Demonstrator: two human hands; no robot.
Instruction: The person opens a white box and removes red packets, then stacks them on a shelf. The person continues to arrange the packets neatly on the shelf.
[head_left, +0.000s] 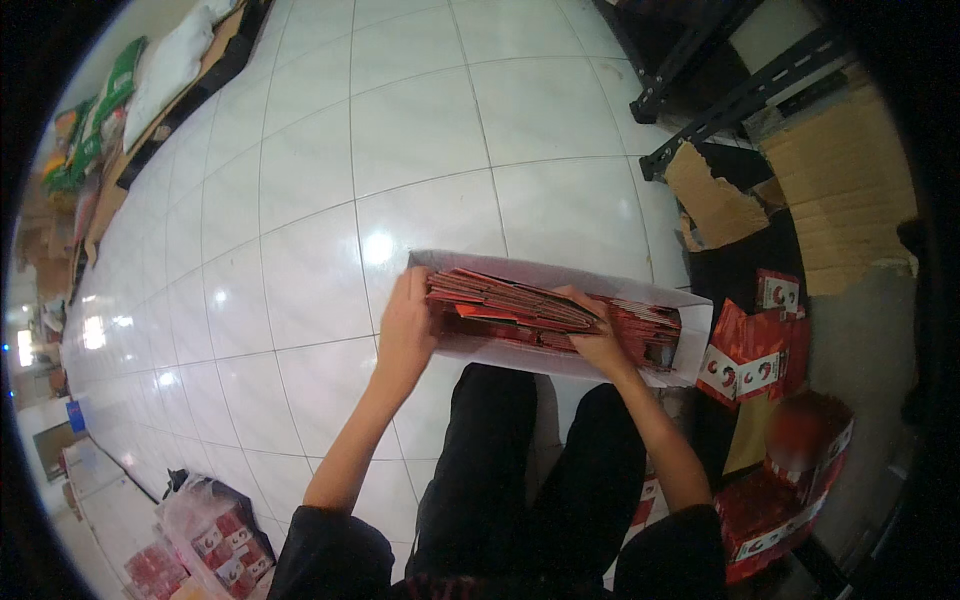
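In front of my knees is a long, whitish open box (694, 330) packed with thin red packets (646, 330). My left hand (409, 319) grips the left end of a stack of flat red packets (510, 298), at the box's left end. Around the right end of the same stack is my right hand (598, 337), its fingers over the far side and its thumb on the near side. The stack lies slantwise at the top of the box, above other packets. My left fingertips are partly hidden behind the stack.
Red printed pouches (739, 360) lie right of the box, with more red packs (772, 517) below them. Torn cardboard (716, 199) sits by a black slotted metal rack (705, 120). At lower left, a clear plastic bag (225, 536) holds red packs. Sacks (169, 75) lie at upper left.
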